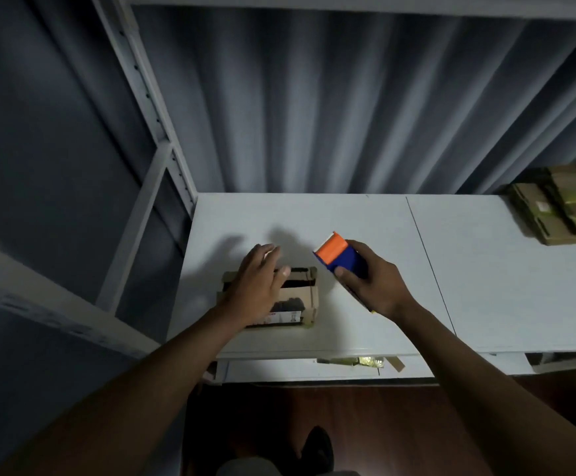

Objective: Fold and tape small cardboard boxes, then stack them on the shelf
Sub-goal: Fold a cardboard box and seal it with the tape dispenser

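Small cardboard box [298, 297] lies flat on the white shelf [365, 221] near its front edge, long axis running left-right w/ matte brown flaps, dark print & tape strips on top. Left hand [257, 281] rests on it, fingers straight & spread. Right hand [370, 280] grips a blue plastic tape dispenser [339, 257], orange end pointing up-left, just beside the box. Prob. more boxes [561, 204] stacked far right, blurry
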